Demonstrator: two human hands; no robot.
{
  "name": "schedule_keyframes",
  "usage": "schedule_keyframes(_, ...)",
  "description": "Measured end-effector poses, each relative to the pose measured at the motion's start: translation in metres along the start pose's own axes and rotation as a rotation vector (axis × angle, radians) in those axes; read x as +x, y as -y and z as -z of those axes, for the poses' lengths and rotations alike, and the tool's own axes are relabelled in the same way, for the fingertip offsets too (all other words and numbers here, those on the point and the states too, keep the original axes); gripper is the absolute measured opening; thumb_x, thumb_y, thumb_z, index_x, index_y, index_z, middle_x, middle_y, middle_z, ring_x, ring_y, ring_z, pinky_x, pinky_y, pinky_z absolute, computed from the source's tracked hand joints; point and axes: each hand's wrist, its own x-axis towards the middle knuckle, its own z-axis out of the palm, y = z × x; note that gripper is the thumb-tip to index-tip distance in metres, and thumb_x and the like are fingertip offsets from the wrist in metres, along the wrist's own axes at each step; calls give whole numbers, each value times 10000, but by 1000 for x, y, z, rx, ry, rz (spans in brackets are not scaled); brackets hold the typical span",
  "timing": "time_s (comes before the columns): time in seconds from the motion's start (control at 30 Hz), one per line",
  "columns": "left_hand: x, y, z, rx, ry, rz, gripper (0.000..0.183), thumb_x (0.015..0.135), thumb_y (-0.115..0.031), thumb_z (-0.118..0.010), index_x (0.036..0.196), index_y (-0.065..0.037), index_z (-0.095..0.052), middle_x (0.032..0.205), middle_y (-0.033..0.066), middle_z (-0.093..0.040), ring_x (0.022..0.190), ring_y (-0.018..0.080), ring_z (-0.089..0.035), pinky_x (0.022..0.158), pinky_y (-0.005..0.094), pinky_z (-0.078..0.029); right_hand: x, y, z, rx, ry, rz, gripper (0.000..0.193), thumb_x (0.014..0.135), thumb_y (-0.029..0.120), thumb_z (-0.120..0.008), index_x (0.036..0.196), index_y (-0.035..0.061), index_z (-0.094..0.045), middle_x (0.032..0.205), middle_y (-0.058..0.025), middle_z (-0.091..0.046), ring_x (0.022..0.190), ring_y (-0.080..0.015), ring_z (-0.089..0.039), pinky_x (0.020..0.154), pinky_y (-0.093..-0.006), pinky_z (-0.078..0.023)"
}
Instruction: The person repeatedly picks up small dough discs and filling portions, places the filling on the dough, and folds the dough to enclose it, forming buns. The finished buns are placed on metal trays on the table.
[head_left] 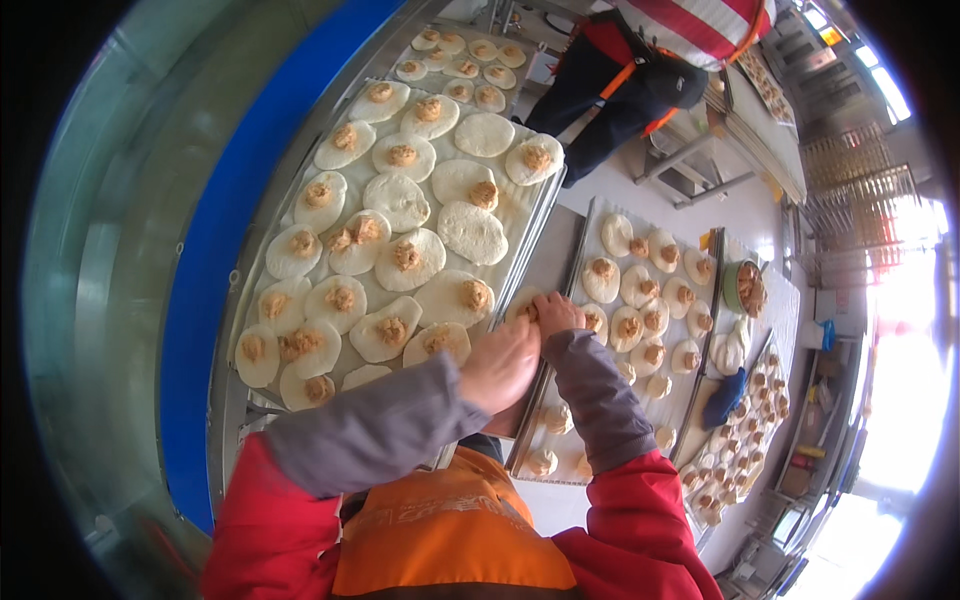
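Observation:
My left hand (500, 362) and my right hand (559, 314) meet between two trays, with fingers bent together around a filled dough round (522, 301). Only the pale far edge of that round shows; my fingers hide the rest. To the left, a large tray carries flat dough rounds, most topped with a lump of orange-brown filling, such as the one on this dough round (461, 296). A few have no filling, including this bare dough round (473, 233). On the right tray lie smaller filled rounds (627, 327). Closed-up buns (557, 419) sit nearer to me.
A green-rimmed bowl of filling (746, 288) stands at the right, beside a white lump of dough (731, 347). A blue cloth (724, 399) lies below it, near another tray of small pieces. Another person (630, 85) stands at the far side. Wire racks (850, 190) stand at the right.

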Motion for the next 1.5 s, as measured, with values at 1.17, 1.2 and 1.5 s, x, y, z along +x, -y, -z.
schedule_keyframes(1.17, 25, -56, -103, -1298, -725, 575, 415, 856, -154, -765, 1170, 18, -556, 1044, 74, -635, 965, 141, -607, 821, 318, -499, -27, -47, 122, 670, 430, 233, 448, 828, 228, -752, 1188, -4, -620, 992, -120, -677, 924, -210, -651, 818, -347, -516)
schedule_keyframes(1.2, 22, -64, -87, -1466, -645, 630, 422, 863, -151, -757, 1194, 15, -555, 1076, 71, -629, 996, 139, -600, 852, 315, -489, -36, -41, 136, 627, 438, 177, 455, 836, 208, -745, 1214, -6, -610, 1017, -115, -679, 935, -203, -652, 823, -346, -516)
schedule_keyframes(1.5, -13, -49, 15, -2037, -500, 431, 429, 917, -185, -708, 1269, -6, -542, 1125, 68, -625, 999, 116, -623, 851, 272, -513, -62, 66, 225, 267, 77, 497, 376, 821, 23, -692, 1187, 99, -651, 1050, -105, -578, 854, -268, -683, 731, -354, -546)
